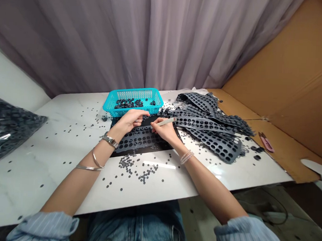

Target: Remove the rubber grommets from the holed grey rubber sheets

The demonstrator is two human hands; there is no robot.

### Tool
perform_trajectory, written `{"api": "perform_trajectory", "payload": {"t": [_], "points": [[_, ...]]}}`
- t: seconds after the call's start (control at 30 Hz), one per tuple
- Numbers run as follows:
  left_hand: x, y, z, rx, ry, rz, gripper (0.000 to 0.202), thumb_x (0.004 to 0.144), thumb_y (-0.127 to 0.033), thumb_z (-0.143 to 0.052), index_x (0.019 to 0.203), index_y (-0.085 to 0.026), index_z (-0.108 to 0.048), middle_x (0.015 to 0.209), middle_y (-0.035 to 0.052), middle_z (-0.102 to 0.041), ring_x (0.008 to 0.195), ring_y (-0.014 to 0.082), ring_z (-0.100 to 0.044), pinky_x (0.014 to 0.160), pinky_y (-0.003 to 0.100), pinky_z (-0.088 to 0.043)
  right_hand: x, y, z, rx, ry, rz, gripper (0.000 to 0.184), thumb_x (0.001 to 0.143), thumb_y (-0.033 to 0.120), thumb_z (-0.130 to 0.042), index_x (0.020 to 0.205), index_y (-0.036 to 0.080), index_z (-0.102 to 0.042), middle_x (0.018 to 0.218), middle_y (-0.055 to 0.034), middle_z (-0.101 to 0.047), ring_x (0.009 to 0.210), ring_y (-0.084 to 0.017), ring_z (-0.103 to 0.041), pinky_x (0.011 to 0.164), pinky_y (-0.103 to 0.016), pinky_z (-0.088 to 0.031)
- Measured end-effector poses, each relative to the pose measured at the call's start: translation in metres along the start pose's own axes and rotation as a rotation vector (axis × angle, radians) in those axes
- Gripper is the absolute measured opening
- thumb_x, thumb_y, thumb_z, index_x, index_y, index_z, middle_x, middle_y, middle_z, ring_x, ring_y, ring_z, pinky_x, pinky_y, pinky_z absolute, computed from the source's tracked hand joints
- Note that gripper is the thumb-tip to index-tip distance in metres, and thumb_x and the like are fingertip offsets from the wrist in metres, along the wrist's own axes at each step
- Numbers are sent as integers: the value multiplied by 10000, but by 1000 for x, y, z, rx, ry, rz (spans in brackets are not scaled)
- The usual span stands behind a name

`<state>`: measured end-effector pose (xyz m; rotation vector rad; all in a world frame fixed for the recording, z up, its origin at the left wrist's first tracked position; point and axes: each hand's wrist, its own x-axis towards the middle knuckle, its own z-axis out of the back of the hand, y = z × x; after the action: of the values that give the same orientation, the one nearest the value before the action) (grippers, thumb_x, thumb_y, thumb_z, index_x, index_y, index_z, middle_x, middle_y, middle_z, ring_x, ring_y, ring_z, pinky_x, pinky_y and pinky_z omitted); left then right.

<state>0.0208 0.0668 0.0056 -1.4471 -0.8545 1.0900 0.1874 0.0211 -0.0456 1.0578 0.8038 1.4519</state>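
Right hand (164,131) pinching pale pen-like tool (164,122); left hand (130,120) flat, open, holding nothing, fingertips toward right hand. Perforated grey rubber sheet (140,141) just below both, long axis crosswise.

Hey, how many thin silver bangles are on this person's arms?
2. One thin silver bangle hangs loosely on the left forearm, and a second thin silver bangle sits nearer the elbow. The right arm shows only a pale beaded bracelet.

My pen (165,122): smooth pale plastic
My basket (109,104): glossy turquoise plastic mesh
My sheets (217,143): matt grey rubber
My tabletop (66,139): glossy white marble-look
My curtain (73,37): matt cloth
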Motion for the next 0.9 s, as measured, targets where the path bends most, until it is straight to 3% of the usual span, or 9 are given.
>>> {"api": "perform_trajectory", "payload": {"t": [0.13,0.3,0.63,0.77,0.9], "points": [[-6,1,1,841,14,-231,133,682,-249,-724,772,-160,-763,470,-55,-431,485,102,-344,507,268,-234,-1,3,0,-53,7,16,182,824,242,-606,661,164,-630,568,-26,-681,523,-128,-613,516,-201,-441],[-7,5,-5,1161,16,-273,224,674,-235,-703,874,-174,-784,573,-12,-562,573,149,-482,558,278,-301,-1,2,-2,-70,9,17,178,813,243,-605,655,167,-634,574,-25,-680,524,-129,-605,499,-201,-408],[-2,18,-9,1190,-5,-238,147,667,-138,-667,760,-197,-764,609,19,-620,601,167,-526,568,276,-310,-1,9,-8,-276,-38,17,147,790,232,-600,652,195,-637,641,-41,-684,570,-158,-591,516,-237,-358],[1,18,-5,1047,44,-214,137,671,-108,-649,702,-166,-769,501,-18,-551,519,130,-450,551,271,-307,-1,13,-12,-356,-66,39,145,781,209,-583,640,203,-616,676,-61,-687,610,-185,-601,549,-262,-373],[0,9,15,745,134,-139,46,655,-182,-758,693,-166,-778,501,-34,-532,484,86,-365,491,249,-249,2,10,-12,-278,-65,3,146,779,232,-608,635,210,-617,635,-48,-675,611,-185,-611,563,-257,-422]]}}
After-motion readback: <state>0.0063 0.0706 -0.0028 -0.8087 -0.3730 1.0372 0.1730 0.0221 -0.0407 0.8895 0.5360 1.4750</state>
